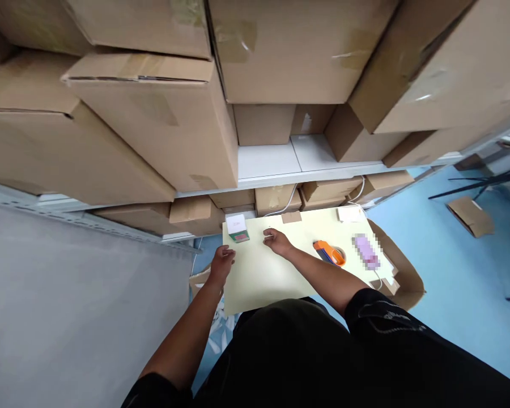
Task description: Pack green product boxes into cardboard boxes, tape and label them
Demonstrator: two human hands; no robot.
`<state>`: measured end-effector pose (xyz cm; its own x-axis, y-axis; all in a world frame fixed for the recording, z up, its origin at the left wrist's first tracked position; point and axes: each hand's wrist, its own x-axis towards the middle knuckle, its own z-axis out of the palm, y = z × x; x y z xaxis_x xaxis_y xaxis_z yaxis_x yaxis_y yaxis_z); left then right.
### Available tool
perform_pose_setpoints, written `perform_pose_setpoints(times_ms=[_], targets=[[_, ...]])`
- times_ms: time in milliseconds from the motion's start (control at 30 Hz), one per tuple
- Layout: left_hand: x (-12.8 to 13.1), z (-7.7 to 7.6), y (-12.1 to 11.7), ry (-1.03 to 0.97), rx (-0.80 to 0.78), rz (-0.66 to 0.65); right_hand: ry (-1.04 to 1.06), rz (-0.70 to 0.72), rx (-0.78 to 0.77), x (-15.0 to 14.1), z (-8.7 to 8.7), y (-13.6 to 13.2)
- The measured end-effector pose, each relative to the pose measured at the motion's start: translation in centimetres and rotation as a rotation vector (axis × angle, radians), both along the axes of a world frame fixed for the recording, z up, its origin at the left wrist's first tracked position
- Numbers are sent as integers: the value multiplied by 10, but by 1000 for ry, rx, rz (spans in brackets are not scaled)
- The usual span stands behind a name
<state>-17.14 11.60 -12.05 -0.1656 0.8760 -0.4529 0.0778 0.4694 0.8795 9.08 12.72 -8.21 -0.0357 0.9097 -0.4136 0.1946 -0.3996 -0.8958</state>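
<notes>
A small white and green box [238, 229] stands near the back left corner of the pale yellow tabletop [259, 277]. My left hand [223, 264] hovers at the table's left edge, just in front of that box and apart from it. Its fingers are loosely bent, with gaps between them, and hold nothing visible. To the right of the box, my right hand [277, 242] is above the table with its fingers half curled and apart; I see nothing in it. An orange tape dispenser [330, 253] lies to the right of my right forearm.
A blurred purple item [366, 252] and a white box [349, 214] lie at the table's right. A flat cardboard piece [291, 217] is at the back edge. Shelves [272, 161] with several large cartons [153, 124] rise behind. An open carton [402, 266] stands beside the table.
</notes>
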Motion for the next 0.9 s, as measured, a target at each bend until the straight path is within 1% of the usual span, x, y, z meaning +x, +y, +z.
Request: perform_pose_setpoints(times_ms=[100,200,300,400,500,700,800,900], targets=[[-1,1,-21,17,-43,-12,-16,-59,-22,17,7,-27],[6,7,-40,29,-44,-29,-24,-77,-21,33,7,-51],[18,16,-61,52,-50,-22,-25,-40,-13,49,4,-67],[36,24,-88,76,-55,26,11,31,2,65,1,-77],[61,32,-121,90,-54,127,49,129,18,84,0,-82],[122,47,-193,88,-47,411,85,354,9,120,5,-89],[147,55,-229,59,-38,523,83,433,1,126,9,-94],[162,61,-267,53,-42,630,87,521,-13,122,13,-103]])
